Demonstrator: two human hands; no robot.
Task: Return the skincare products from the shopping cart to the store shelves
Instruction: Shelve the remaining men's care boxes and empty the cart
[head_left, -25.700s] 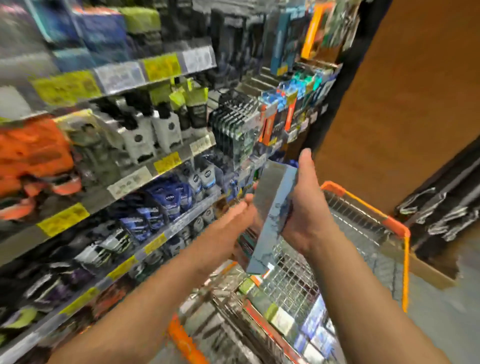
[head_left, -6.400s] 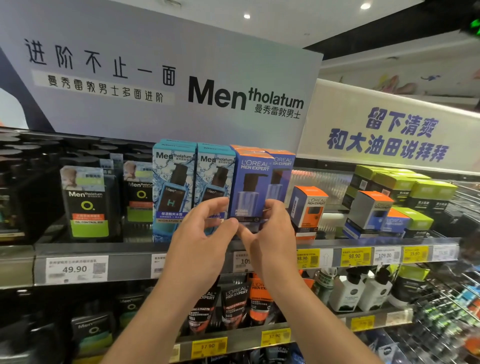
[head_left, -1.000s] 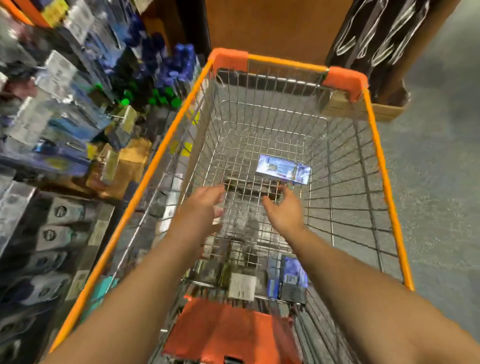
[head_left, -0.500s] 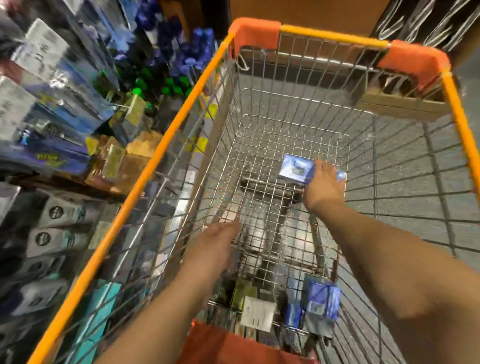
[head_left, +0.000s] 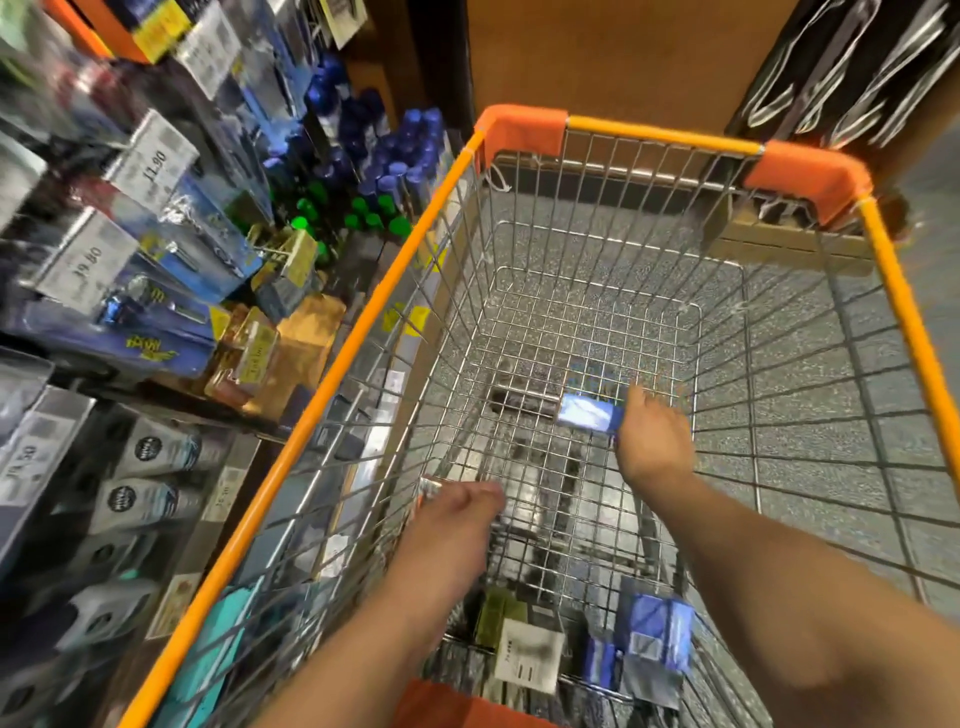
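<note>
Head view shows the blue box (head_left: 589, 414) lying flat on the cart (head_left: 660, 136) floor, touching my right hand (head_left: 652, 434) at the fingertips; blur hides whether they have closed on it. If they only graze it, it may slide off across the wire. My left hand (head_left: 457, 514) hangs loose, holding nothing.

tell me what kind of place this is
Most likely a shop aisle selling toiletries: a wire shopping cart with orange trim, shelves of packaged products to its left, and price tags reading 11.90 and 19.80.
</note>
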